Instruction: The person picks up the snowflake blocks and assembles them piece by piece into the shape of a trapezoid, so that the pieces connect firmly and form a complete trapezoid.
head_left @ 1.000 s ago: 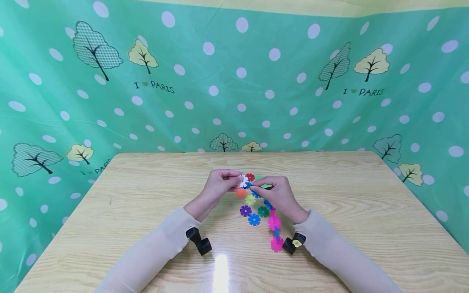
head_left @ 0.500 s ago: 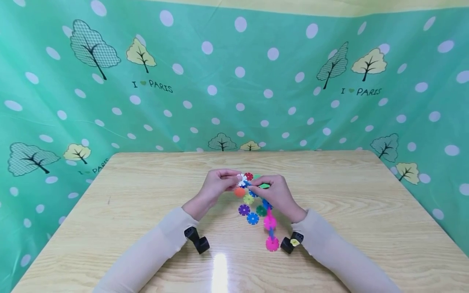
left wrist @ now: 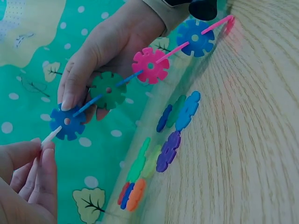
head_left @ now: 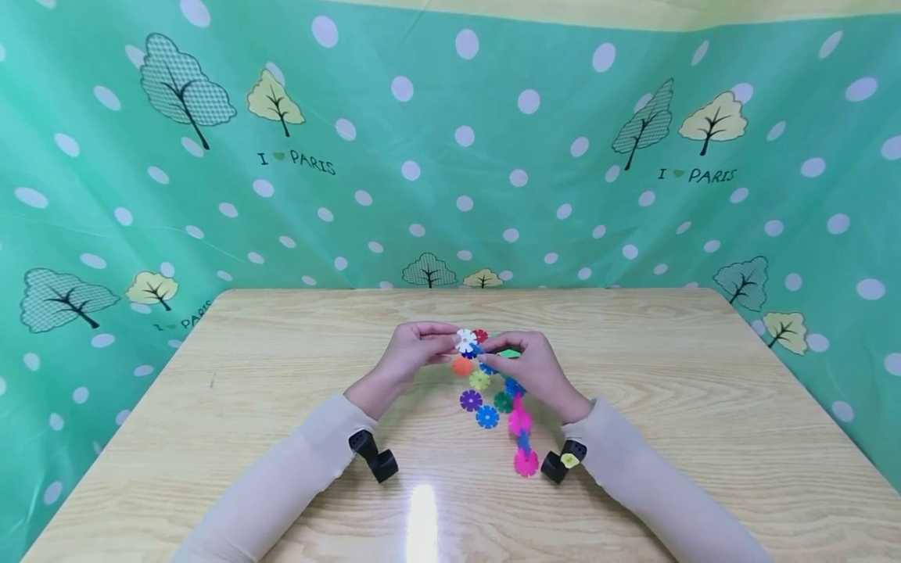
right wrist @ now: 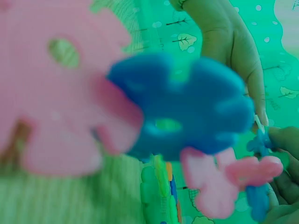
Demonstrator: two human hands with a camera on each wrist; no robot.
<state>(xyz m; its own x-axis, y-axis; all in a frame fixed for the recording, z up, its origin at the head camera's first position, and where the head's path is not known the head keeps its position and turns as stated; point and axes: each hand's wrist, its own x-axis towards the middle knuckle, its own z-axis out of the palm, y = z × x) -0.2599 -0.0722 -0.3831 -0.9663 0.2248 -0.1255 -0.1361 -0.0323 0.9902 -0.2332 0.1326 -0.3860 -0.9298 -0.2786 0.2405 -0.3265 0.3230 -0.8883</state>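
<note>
Pinching white disc (head_left: 465, 340) between thumb and fingers of left hand (head_left: 408, 360), near the middle of the wooden table (head_left: 281, 446). Pinching blue disc (left wrist: 67, 123) at the far end of the chain (head_left: 519, 422) with right hand (head_left: 540, 374). Holding the white disc edge-on to the left wrist view, touching the blue disc's rim; being unable to tell seated in a slot from merely touching. Following the chain on through green disc (left wrist: 111, 90) and pink disc (left wrist: 150, 67), linking by edge-on pieces, trailing toward the near side beside the right wrist. Seeing loose on the table, clustering just nearer than the white disc, orange disc (head_left: 462, 366), purple disc (head_left: 471, 400), light blue disc (head_left: 487, 417) and dark green disc (head_left: 503, 402). Seeing polka-dot cloth (head_left: 436, 172) hanging behind.
</note>
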